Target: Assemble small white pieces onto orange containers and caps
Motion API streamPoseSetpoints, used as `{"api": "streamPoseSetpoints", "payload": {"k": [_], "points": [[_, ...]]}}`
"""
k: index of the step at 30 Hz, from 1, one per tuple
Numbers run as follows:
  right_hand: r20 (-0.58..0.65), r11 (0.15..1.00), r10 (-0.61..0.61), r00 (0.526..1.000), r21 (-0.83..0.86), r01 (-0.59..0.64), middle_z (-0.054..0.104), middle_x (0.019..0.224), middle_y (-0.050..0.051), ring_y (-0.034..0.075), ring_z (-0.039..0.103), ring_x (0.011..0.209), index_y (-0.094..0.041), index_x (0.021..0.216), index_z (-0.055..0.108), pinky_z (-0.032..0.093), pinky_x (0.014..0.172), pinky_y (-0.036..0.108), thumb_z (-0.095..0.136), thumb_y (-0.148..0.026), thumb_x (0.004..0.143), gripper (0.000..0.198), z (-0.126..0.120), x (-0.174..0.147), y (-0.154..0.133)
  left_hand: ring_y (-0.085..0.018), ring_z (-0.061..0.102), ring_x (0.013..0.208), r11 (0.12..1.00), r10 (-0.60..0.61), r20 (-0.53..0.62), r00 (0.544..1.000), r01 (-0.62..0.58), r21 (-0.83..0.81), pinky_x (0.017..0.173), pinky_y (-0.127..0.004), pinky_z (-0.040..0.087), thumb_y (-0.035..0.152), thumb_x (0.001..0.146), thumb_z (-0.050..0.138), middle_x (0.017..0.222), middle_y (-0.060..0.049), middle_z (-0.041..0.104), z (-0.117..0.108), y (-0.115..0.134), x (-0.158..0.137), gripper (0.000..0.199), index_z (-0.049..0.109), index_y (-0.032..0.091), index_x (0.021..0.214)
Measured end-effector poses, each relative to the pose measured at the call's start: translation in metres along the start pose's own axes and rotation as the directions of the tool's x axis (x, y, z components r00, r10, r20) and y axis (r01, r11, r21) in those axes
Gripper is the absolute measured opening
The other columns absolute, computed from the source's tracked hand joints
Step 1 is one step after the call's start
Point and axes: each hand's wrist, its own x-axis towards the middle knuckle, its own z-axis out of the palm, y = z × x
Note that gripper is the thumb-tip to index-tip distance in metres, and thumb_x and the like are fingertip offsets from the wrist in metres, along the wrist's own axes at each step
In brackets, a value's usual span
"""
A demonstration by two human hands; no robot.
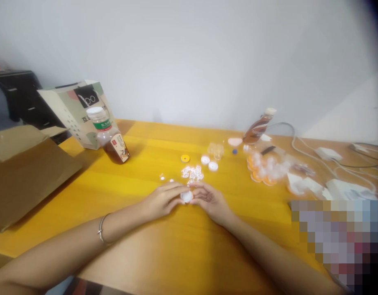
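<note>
Between the fingertips of both hands is a small round white cup-like part (pixel 186 197) with an orange edge on its right side. My left hand (pixel 164 200) pinches it from the left, and my right hand (pixel 211 202) grips it from the right. A pile of small white wheel-shaped pieces (pixel 192 173) lies just beyond my fingers. Behind that pile are a yellow disc (pixel 185 158) and two round white parts (pixel 212 166). Tiny white bits (pixel 162 178) are scattered left of the pile. Blur hides the finer details of the held part.
At left stand a cardboard box (pixel 32 172), a paper bag (pixel 75 114) and a large drink bottle (pixel 109 137). Farther right are clear round pieces (pixel 216 150), a second bottle (pixel 260 126), a cluster of orange-and-white parts (pixel 263 168) and white cables (pixel 336 166). A blurred-out patch covers the lower right.
</note>
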Motion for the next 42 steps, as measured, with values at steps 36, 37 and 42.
{"api": "streamPoseSetpoints", "payload": {"k": [36,37,42], "points": [[0.046,0.997,0.0,0.999,-0.079,0.004,0.064,0.076,-0.001,0.014,0.063,0.071,-0.023,0.1,0.051,0.049,0.074,0.03,0.065,-0.021,0.071,0.032,0.002,-0.004,-0.002,-0.016,0.06,0.082,0.99,0.048,-0.034,0.998,-0.043,0.134,0.074,-0.027,0.049,0.036,0.082,0.055,0.094,-0.01,0.064,0.003,-0.004,-0.007,0.034,0.054,0.014,0.108],[0.05,0.998,0.0,0.999,-0.07,0.004,0.064,0.076,-0.001,0.014,0.063,0.071,-0.023,0.1,0.05,0.049,0.074,0.03,0.065,-0.021,0.071,0.032,0.001,-0.004,-0.002,-0.016,0.06,0.083,0.992,0.038,-0.029,0.999,-0.034,0.121,0.075,-0.027,0.049,0.035,0.081,0.056,0.094,-0.01,0.064,0.002,-0.003,-0.007,0.035,0.054,0.014,0.109],[0.083,0.999,0.026,0.996,-0.048,-0.022,0.064,0.076,-0.001,0.013,0.063,0.073,-0.023,0.099,0.049,0.049,0.074,0.03,0.065,-0.023,0.072,0.031,0.0,-0.004,-0.004,-0.015,0.06,0.08,0.999,-0.051,-0.011,0.999,0.051,-0.017,0.071,-0.025,0.048,0.032,0.08,0.056,0.091,-0.008,0.064,0.003,0.005,-0.005,0.031,0.054,0.015,0.106]]}}
